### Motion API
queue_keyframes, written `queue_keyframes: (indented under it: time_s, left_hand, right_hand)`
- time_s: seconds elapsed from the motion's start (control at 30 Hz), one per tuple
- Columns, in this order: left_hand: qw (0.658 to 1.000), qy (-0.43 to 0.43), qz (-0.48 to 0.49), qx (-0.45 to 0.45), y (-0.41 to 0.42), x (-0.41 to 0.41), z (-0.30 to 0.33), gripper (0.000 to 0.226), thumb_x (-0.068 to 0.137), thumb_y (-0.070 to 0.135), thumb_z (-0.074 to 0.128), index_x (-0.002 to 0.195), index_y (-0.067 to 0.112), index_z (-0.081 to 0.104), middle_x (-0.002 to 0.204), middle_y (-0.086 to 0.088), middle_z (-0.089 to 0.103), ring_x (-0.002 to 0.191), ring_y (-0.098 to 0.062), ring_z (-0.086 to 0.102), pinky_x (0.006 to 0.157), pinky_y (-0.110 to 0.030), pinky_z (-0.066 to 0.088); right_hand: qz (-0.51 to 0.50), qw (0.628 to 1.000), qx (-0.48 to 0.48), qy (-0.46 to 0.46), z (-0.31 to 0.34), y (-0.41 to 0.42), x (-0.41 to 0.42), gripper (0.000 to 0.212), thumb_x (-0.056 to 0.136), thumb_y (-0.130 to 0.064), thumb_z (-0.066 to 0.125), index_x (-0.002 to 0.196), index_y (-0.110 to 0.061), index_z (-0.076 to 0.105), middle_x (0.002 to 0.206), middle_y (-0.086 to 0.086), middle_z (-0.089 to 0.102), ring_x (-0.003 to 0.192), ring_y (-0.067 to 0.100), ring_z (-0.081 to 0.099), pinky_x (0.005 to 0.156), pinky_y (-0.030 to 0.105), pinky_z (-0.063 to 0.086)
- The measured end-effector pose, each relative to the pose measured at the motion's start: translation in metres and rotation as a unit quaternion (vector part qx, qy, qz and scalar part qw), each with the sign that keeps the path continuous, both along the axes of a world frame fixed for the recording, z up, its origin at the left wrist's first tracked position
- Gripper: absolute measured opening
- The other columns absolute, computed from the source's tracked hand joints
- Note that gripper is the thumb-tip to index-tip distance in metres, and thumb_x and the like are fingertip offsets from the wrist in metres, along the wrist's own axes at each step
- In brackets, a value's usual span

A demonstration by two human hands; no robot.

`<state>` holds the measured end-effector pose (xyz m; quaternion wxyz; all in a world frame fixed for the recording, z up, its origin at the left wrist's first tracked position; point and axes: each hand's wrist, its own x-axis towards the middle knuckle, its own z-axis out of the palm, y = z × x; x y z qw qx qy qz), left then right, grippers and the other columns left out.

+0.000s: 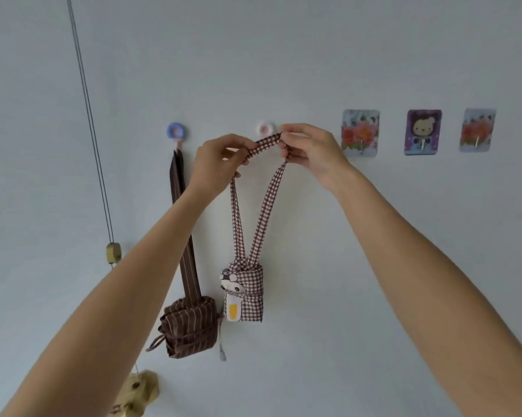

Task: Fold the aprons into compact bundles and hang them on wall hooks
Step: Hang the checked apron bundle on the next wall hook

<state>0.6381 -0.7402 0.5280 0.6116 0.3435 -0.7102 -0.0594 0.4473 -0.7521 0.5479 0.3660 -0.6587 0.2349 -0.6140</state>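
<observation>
Both hands — left hand point(216, 164), right hand point(309, 152) — pinch checked fabric strap loop point(265, 144) just below pink round wall hook point(265, 128); checked apron bundle point(247, 291) hangs straight beneath.

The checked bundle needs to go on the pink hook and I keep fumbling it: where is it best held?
By the top of its strap loop, one hand at each side, as the left hand and right hand do: spread flat, it can drop over the pink hook.

I am reaching both bare arms up and forward, wrists raised at about the same height. My left hand point(216, 159) is pinching with fingertips curled inward, and my right hand point(309, 149) is pinching too, knuckles up, the two hands held near each other.
</observation>
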Motion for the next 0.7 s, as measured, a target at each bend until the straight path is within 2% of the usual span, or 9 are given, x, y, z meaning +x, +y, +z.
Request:
queue_keyframes:
  time_s: [0.07, 0.13, 0.23, 0.3, 0.37, 0.43, 0.47, 0.57, 0.7]
  left_hand:
    - [1.0, 0.021, 0.006, 0.015, -0.012, 0.002, 0.007, 0.03, 0.087, 0.004, 0.056, 0.084, 0.031, 0.069, 0.084, 0.009, 0.069, 0.073, -0.008, 0.064, 0.074, -0.036, 0.057]
    - [0.999, 0.033, 0.012, 0.031, -0.019, 0.002, 0.01, 0.028, 0.085, 0.006, 0.057, 0.087, 0.031, 0.07, 0.088, 0.007, 0.071, 0.082, -0.012, 0.066, 0.086, -0.039, 0.054]
    - [0.997, 0.071, -0.008, 0.043, -0.021, -0.002, 0.011, 0.029, 0.084, 0.002, 0.055, 0.091, 0.025, 0.071, 0.092, 0.004, 0.071, 0.084, -0.013, 0.065, 0.09, -0.038, 0.052]
    - [0.996, 0.071, -0.013, 0.051, -0.02, -0.004, 0.009, 0.026, 0.085, 0.003, 0.055, 0.093, 0.022, 0.071, 0.09, 0.004, 0.071, 0.081, -0.01, 0.064, 0.089, -0.034, 0.053]
    - [0.996, 0.069, -0.006, 0.051, -0.021, -0.006, 0.006, 0.022, 0.085, 0.004, 0.057, 0.092, 0.02, 0.071, 0.088, 0.003, 0.07, 0.079, -0.011, 0.065, 0.087, -0.033, 0.054]
    - [0.997, 0.061, 0.01, 0.038, -0.022, -0.008, 0.004, 0.021, 0.085, 0.002, 0.058, 0.089, 0.02, 0.07, 0.085, 0.003, 0.069, 0.078, -0.013, 0.067, 0.085, -0.033, 0.055]
    - [0.998, 0.054, 0.023, 0.03, -0.021, -0.008, 0.003, 0.022, 0.085, 0.001, 0.058, 0.088, 0.02, 0.07, 0.083, 0.004, 0.069, 0.077, -0.014, 0.067, 0.084, -0.032, 0.055]
    - [0.998, 0.039, 0.055, 0.014, -0.022, -0.012, 0.004, 0.023, 0.086, 0.002, 0.056, 0.089, 0.021, 0.069, 0.083, 0.006, 0.067, 0.077, -0.014, 0.066, 0.083, -0.03, 0.054]
    - [0.985, -0.008, 0.168, -0.04, -0.022, -0.019, 0.001, 0.029, 0.087, 0.005, 0.049, 0.097, 0.022, 0.07, 0.096, 0.007, 0.07, 0.083, -0.01, 0.063, 0.078, -0.019, 0.046]
  right_hand:
    - [0.048, 0.997, 0.039, -0.039, 0.013, -0.007, 0.005, 0.014, 0.089, -0.004, 0.056, 0.101, -0.01, 0.06, 0.067, 0.002, 0.064, 0.059, 0.014, 0.061, 0.061, 0.024, 0.052]
    - [0.039, 0.997, 0.044, -0.05, 0.018, -0.013, 0.009, 0.013, 0.089, -0.002, 0.053, 0.099, -0.01, 0.057, 0.063, 0.001, 0.064, 0.058, 0.015, 0.061, 0.063, 0.026, 0.053]
    - [0.035, 0.997, 0.043, -0.055, 0.017, -0.021, 0.013, 0.01, 0.091, -0.005, 0.052, 0.095, -0.012, 0.057, 0.071, 0.001, 0.069, 0.071, 0.017, 0.066, 0.08, 0.03, 0.053]
    - [0.069, 0.993, 0.062, -0.074, 0.015, -0.024, 0.011, 0.011, 0.092, -0.004, 0.051, 0.094, -0.012, 0.057, 0.076, 0.003, 0.071, 0.075, 0.017, 0.067, 0.084, 0.031, 0.052]
    - [0.085, 0.99, 0.084, -0.077, 0.013, -0.024, 0.008, 0.012, 0.092, -0.003, 0.05, 0.092, -0.013, 0.057, 0.073, 0.003, 0.07, 0.062, 0.013, 0.063, 0.07, 0.025, 0.053]
    - [0.047, 0.994, 0.083, -0.046, 0.011, -0.025, 0.005, 0.01, 0.091, -0.004, 0.053, 0.088, -0.013, 0.057, 0.067, 0.003, 0.067, 0.045, 0.008, 0.048, 0.048, 0.018, 0.042]
    - [0.015, 0.997, 0.077, -0.021, 0.009, -0.025, 0.005, 0.008, 0.091, -0.006, 0.056, 0.087, -0.013, 0.058, 0.065, 0.003, 0.065, 0.041, 0.007, 0.04, 0.043, 0.017, 0.034]
    - [-0.039, 0.997, 0.059, 0.008, 0.008, -0.026, 0.005, 0.005, 0.09, -0.011, 0.059, 0.086, -0.013, 0.059, 0.063, 0.002, 0.058, 0.041, 0.008, 0.035, 0.04, 0.018, 0.029]
    - [-0.087, 0.996, -0.002, -0.004, 0.003, -0.021, 0.015, 0.003, 0.09, -0.007, 0.059, 0.087, -0.008, 0.059, 0.067, 0.005, 0.061, 0.048, 0.012, 0.054, 0.046, 0.022, 0.044]
